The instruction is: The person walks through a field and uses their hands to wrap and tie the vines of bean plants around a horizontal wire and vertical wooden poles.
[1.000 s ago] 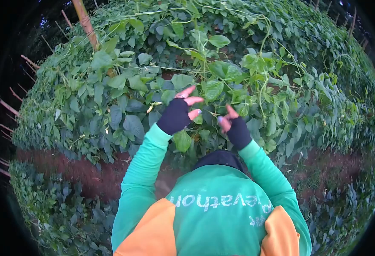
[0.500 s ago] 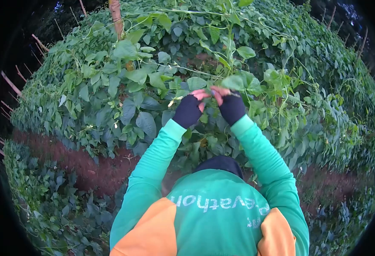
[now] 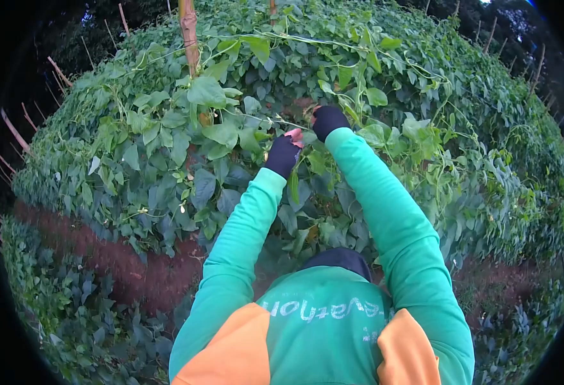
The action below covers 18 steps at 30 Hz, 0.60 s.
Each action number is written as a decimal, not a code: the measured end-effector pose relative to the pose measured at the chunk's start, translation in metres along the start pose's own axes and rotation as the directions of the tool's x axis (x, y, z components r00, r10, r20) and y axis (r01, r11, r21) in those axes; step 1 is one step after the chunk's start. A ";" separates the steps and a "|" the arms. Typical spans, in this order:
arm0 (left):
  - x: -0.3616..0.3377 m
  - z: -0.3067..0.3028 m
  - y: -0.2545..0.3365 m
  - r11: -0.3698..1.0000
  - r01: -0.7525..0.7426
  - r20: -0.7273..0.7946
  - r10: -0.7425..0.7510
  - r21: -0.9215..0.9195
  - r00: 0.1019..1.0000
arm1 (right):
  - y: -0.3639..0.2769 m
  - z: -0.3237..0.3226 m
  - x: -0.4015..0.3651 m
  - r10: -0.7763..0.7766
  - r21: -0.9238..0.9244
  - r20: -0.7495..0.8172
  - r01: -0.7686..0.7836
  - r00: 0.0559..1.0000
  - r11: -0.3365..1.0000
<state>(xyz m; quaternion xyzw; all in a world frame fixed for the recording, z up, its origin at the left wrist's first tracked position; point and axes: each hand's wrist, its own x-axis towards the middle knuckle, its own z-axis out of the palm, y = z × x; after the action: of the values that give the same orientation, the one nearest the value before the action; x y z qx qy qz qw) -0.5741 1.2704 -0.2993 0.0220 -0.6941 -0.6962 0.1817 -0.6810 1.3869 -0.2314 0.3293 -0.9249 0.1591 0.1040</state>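
My left hand [image 3: 285, 153], in a black fingerless glove, is among the vine leaves with thumb and fingers drawn together. What they pinch, if anything, is too small to make out. A narrow green leaf [image 3: 293, 185] hangs just below it. My right hand [image 3: 328, 122], gloved the same way, is higher and further into the foliage. Its fingers curl beside a thin string [image 3: 269, 119] that runs across the plants; what they hold is hidden. Broad leaves [image 3: 221, 133] of the climbing vines surround both hands.
A wooden stake [image 3: 189, 38] rises in front, left of my hands. More stakes [image 3: 16, 131] stand along the left edge. Brown soil [image 3: 128, 263] runs between the vine row and low plants [image 3: 83, 308] behind. Long vine stems [image 3: 352, 46] cross above my hands.
My hands, close together before at the leaves, have moved apart. The right reaches further up and slightly left; the left stays near its place, and the leaf over the right fingers no longer covers them.
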 end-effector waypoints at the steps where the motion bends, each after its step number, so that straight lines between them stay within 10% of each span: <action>1: 0.003 -0.002 -0.006 1.000 0.000 0.002 0.000 -0.001 1.000 | 0.000 0.002 0.004 0.002 -0.001 0.000 -0.002 1.000 1.000; 4: 0.002 -0.003 -0.016 0.818 -0.175 -0.067 0.251 0.548 0.966 | -0.001 0.007 0.011 -0.148 -0.088 0.233 0.172 0.961 0.981; 7: 0.000 -0.008 -0.023 0.649 -0.219 -0.052 0.371 0.728 0.927 | -0.007 -0.009 0.011 -0.194 0.020 0.424 0.205 0.885 0.979; 11: -0.008 -0.020 0.000 0.714 -0.351 0.093 0.375 0.606 0.922 | -0.014 -0.029 -0.009 -0.222 0.071 0.401 0.212 0.888 0.975; 13: -0.015 -0.020 0.019 0.970 -0.126 0.078 0.112 0.208 0.991 | -0.014 -0.032 -0.023 -0.325 0.193 0.223 0.285 0.919 0.939; 18: -0.024 -0.025 0.040 0.988 -0.146 0.009 0.147 -0.045 0.989 | -0.015 -0.015 -0.019 -0.318 0.377 -0.049 0.312 0.947 0.872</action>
<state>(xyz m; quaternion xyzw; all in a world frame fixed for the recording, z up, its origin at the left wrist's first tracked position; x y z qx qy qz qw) -0.5354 1.2544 -0.2663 -0.0376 -0.6794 -0.6963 0.2284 -0.6555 1.3926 -0.2194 0.4905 -0.8111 0.3135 0.0561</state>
